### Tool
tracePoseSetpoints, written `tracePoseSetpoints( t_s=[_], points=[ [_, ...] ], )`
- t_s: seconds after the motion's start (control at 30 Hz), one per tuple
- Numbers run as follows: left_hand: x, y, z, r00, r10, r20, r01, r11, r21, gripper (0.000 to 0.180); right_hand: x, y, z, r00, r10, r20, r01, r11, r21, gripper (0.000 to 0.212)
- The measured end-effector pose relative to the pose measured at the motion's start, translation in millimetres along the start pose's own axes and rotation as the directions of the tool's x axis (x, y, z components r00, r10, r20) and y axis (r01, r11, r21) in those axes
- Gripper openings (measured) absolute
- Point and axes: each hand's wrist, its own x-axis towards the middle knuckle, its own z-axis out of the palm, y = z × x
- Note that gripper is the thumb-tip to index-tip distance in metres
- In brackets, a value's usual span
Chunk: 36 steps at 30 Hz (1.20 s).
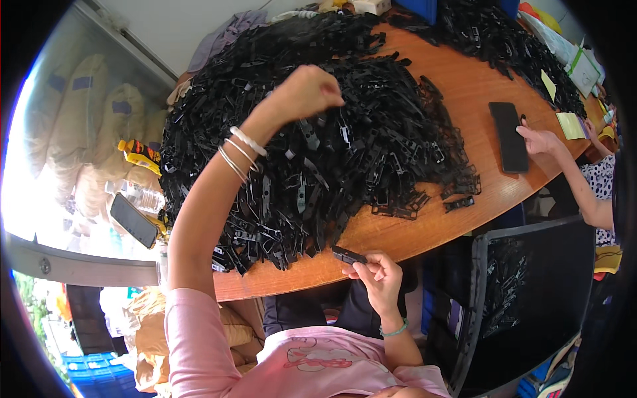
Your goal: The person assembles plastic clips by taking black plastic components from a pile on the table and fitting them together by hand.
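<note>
A heap of small black plastic clip-like pieces covers much of the wooden table. Over its upper middle, my left hand is closed with the fingers curled in; whatever they may hold is hidden. White bracelets ring that wrist. Near the table's front edge, my right hand pinches one oblong black plastic piece between thumb and fingers. Its far end lies close to the lower rim of the heap.
Bare wooden tabletop shows along the front. At right, another person's hand touches a black phone. A black bin holding dark pieces stands below. A second phone and plastic bottle are at left.
</note>
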Motion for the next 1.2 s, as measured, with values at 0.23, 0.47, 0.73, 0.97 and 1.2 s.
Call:
tracePoseSetpoints(
  t_s=[0.23,0.47,0.73,0.97,1.2],
  points=[
    [0,6,51,0.893,0.420,-0.160,-0.288,0.808,0.513,0.022,-2,1,1,1.000,0.010,0.018,-0.011,1.000,0.012,0.012],
    [-3,7,41,0.875,0.484,0.006,-0.399,0.713,0.577,0.022,0,1,4,1.000,0.000,-0.012,-0.001,1.000,-0.029,0.012],
    [-105,66,24,0.773,-0.415,-0.480,0.078,0.813,-0.577,0.015,-6,-3,0,0.999,0.010,-0.044,-0.009,1.000,0.026,0.013],
    [-239,101,69,0.832,-0.541,-0.123,0.144,0.424,-0.894,0.006,-18,-20,11,0.945,-0.091,0.314,-0.005,0.956,0.294,0.017],
    [-280,102,77,0.926,-0.325,0.191,0.328,0.446,-0.832,0.043,-24,-40,36,0.931,-0.247,0.268,0.301,0.936,-0.182,0.015]
  ],
)
